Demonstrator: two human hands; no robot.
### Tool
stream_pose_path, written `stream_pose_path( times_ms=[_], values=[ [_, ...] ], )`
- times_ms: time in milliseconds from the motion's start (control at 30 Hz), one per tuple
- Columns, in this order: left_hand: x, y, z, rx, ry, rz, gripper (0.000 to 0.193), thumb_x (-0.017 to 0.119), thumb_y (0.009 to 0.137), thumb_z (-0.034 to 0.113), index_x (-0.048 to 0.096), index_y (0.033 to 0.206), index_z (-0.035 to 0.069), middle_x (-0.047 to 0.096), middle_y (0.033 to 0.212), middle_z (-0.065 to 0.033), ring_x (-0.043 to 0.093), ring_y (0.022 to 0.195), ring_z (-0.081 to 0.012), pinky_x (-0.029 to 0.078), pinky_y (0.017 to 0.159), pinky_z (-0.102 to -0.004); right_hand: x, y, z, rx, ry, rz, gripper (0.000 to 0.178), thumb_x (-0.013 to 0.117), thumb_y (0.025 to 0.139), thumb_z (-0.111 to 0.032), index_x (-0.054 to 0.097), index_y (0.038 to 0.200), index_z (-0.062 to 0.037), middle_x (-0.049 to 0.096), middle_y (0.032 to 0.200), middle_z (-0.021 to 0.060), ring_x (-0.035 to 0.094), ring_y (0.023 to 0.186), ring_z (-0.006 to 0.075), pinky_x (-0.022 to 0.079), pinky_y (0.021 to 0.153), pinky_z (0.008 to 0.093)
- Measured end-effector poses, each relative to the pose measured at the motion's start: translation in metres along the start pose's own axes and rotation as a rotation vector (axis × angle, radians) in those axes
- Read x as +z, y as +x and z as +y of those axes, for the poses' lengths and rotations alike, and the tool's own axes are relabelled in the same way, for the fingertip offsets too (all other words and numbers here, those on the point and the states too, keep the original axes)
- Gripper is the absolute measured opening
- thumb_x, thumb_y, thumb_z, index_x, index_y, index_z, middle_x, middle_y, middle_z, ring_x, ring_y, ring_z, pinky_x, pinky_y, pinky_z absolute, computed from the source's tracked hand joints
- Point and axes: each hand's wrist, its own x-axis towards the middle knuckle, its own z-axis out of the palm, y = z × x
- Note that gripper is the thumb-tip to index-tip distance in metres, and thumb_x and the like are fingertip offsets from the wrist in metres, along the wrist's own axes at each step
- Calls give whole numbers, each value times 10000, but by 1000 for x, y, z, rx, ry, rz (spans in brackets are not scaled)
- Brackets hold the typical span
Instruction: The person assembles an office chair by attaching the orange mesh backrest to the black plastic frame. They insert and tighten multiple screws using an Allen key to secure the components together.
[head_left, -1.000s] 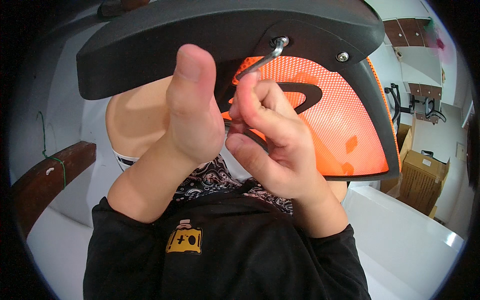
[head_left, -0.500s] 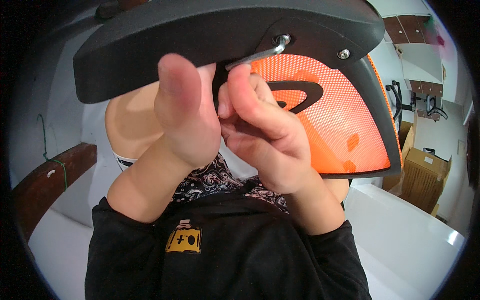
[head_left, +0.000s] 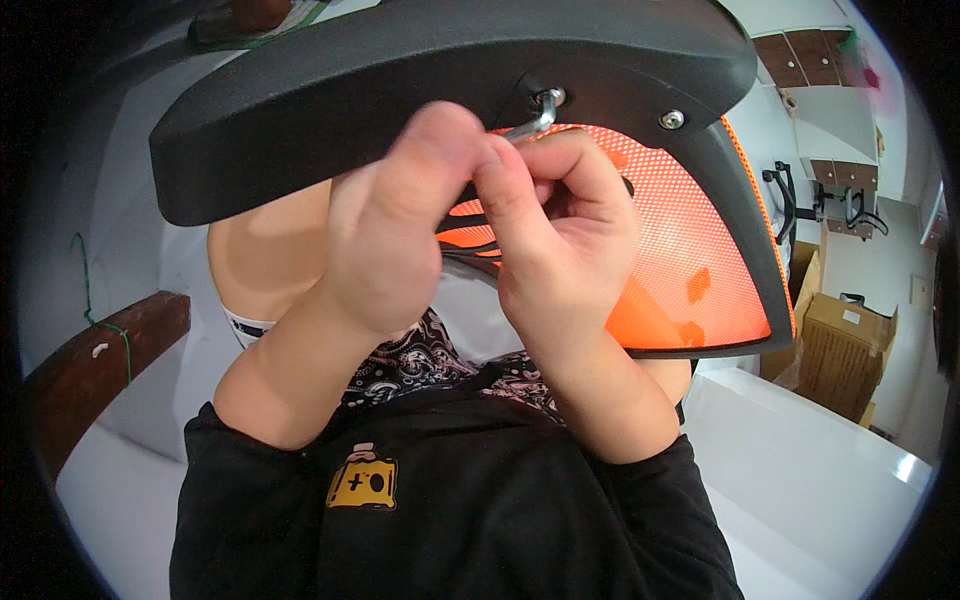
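A bent metal hex key [head_left: 545, 117] sits with its short end in a bolt on the black chair armrest [head_left: 330, 115]. My right hand [head_left: 570, 225] pinches the key's long arm between thumb and curled index finger. Beside it my left hand [head_left: 390, 225] is raised, its thumb close to the right thumb and the key's far end; motion blurs it and its fingers are hidden, so its grip cannot be made out. A second bolt [head_left: 672, 120] shows to the right on the armrest. Below hangs the orange mesh panel [head_left: 700, 240] in its black frame.
The chair part lies across my lap. A white surface [head_left: 800, 450] is at my right, a dark wooden armrest [head_left: 110, 340] with green string at my left. Cardboard boxes [head_left: 845, 355] and black chair parts [head_left: 790, 205] stand farther off at the right.
My right hand has turned upright and now pinches the hex key with its thumb in front. My left thumb has moved right, toward the key. The armrest has shifted slightly.
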Motion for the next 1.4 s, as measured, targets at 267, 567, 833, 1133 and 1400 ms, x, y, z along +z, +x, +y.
stream_pose_path(
  times_ms=[267, 567, 833, 1133, 1400],
  values=[
    [-4, 1, -5, 39, -58, 7, 479, 432, 887, 343, 600, 1100, -52, 642, 1012, -72, 590, 912, -122, 458, 799, -246, 1, -6, -1, -117, -188, -11, 190, 784, 719, -89, 603, 688, -43, 523, 665, 18, 447, 534, 91, 377, 501, 227],
    [-11, 7, -9, 149, -118, -101, 249, 561, 941, 160, 626, 1063, -46, 657, 986, -63, 601, 906, -118, 472, 817, -260, -50, 11, -19, -392, -531, -350, 200, 718, 741, 3, 606, 904, -31, 612, 842, 93, 606, 689, 209, 502, 602, 299],
    [3, 5, 5, 29, -171, -107, 240, 689, 844, 90, 640, 1045, -32, 669, 1000, -76, 628, 910, -125, 510, 815, -263, -62, 44, -56, -784, -921, -410, 233, 749, 683, 33, 717, 905, -30, 590, 829, 53, 558, 726, 129, 437, 605, 229],
    [1, 8, 9, 13, 4, -162, 361, 645, 828, 34, 578, 1176, -35, 623, 1140, -108, 588, 1040, -198, 448, 945, -335, -60, 51, -56, -852, -863, -398, 211, 743, 683, 21, 716, 885, -33, 578, 822, 45, 547, 726, 137, 418, 611, 234],
    [2, 8, 5, 8, -49, -151, 338, 635, 861, 52, 576, 1182, -35, 625, 1138, -110, 587, 1046, -203, 446, 948, -336, -56, 55, -62, -852, -970, -445, 191, 738, 698, 24, 710, 881, -25, 587, 827, 50, 562, 730, 133, 439, 611, 234]
  ],
)
